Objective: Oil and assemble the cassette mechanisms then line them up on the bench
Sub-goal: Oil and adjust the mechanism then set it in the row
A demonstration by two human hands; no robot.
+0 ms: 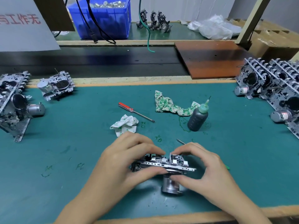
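A metal cassette mechanism [163, 164] with a round silver motor [169, 185] underneath sits low in the middle of the green bench mat [80, 151]. My left hand [127, 159] grips its left end, fingers over the top and thumb at the front edge. From the right, my right hand [205, 165] pinches the same mechanism between fingers on top and thumb by the motor. A dark oil bottle [198, 117] with a green needle spout stands upright behind, to the right. More mechanisms stand in rows at the right [271, 84] and at the left [14, 101].
A red-handled screwdriver [134, 111] lies mid-bench. A crumpled white-green rag [124, 125] lies just behind my left hand, and a longer one [169, 106] beside the bottle. A thin metal pin [180, 141] lies near my right fingers. A brown board [210, 59] and blue bin [103, 18] sit behind.
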